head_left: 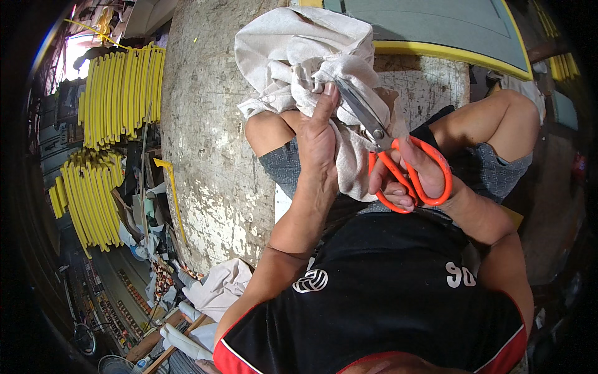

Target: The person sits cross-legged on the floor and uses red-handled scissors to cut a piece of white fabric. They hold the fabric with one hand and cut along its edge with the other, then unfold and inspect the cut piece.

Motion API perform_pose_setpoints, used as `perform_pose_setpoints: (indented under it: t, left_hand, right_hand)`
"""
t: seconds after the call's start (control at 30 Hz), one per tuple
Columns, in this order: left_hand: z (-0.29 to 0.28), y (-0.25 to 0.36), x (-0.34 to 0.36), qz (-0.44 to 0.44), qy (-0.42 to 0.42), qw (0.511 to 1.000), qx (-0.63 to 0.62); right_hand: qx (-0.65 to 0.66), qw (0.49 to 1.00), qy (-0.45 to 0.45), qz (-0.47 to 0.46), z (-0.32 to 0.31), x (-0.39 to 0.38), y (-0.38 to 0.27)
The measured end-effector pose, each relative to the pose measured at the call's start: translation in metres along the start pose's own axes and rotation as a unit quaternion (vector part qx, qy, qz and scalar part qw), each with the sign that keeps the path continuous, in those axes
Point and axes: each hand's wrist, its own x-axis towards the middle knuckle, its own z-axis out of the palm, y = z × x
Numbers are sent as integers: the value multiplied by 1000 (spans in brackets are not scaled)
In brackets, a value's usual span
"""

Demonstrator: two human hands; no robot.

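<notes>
A bunched off-white cloth point(305, 40) lies over my lap and spreads away from me. My left hand point(319, 134) grips a fold of it, with the thumb pressed on top. In my right hand point(414, 171) is a pair of scissors point(379, 133) with orange handles and dark metal blades. My thumb and fingers pass through the handle loops. The blades point up and left, against the cloth close to my left thumb. They look nearly together, and whether cloth lies between them I cannot make out.
Under me is a worn board point(205, 124) with flaking paint. A grey panel with a yellow frame point(448, 51) lies beyond my knees. Yellow tubes point(121, 90) are stacked at the left, near a yellow bar point(174, 199). Another pale cloth point(221, 288) is heaped by my left elbow.
</notes>
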Motion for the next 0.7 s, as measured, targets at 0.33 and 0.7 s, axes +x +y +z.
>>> perform_pose_setpoints:
  t: [0.33,0.7]
  left_hand:
    - [7,-6,2,103,25,989,100]
    - [15,-3,-5,72,47,993,76]
  right_hand:
    - [-23,997,66,-26,11,-1,-1]
    - [-170,973,135,-74,8,6,11]
